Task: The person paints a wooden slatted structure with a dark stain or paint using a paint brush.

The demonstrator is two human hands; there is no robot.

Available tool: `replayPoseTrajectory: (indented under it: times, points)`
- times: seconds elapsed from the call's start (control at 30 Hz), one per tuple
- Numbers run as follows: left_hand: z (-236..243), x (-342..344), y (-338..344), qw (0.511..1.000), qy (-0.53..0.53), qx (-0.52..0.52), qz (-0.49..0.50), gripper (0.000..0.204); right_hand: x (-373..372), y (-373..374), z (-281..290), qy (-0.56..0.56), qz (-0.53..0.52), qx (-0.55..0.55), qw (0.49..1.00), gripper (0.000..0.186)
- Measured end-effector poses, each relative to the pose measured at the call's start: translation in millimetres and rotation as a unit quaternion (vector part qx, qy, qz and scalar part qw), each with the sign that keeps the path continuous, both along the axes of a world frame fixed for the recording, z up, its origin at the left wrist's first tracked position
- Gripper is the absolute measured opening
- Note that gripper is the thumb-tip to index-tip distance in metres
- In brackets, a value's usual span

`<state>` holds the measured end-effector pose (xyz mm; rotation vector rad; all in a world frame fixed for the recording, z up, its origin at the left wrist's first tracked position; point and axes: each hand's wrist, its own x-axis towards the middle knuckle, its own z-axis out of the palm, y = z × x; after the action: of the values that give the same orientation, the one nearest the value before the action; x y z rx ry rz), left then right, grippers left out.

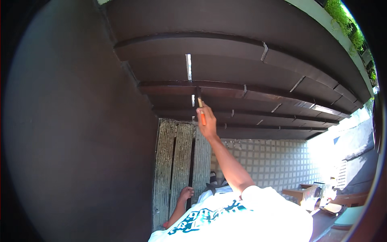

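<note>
My right hand (207, 120) is raised and closed around a paintbrush (202, 117) with a pale ferrule and an orange handle end. Its dark bristles (198, 92) point upward and meet the lower edge of a dark brown ledge (173, 87), which looks glossy there. Low down, my left hand (186, 193) is beside grey, weathered ridged planks (183, 155). Its fingers are curled in, and whatever they hold, if anything, is hidden.
Dark brown stepped boards (225, 60) with pale strips across some joints stretch overhead. A plain dark wall (76, 133) rises on the left. Checkered tiles (266, 157) lie below. Wooden furniture (300, 194) stands at lower right, and green plants (342, 20) hang at upper right.
</note>
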<state>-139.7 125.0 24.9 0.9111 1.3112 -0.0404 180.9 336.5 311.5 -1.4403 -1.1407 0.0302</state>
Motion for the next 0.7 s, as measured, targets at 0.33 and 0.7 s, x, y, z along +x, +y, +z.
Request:
replayPoseTrajectory:
  times: [0.33,0.7]
  points:
    - [-17,-34,-19,0.998,0.044,-0.016,0.049,0.025,41,-36,-38,-0.043,-0.135,0.024,0.990,0.008]
    - [-3,-23,-36,0.994,-0.004,-0.036,0.106,0.022,-20,20,-41,0.016,0.063,-0.026,0.998,0.012]
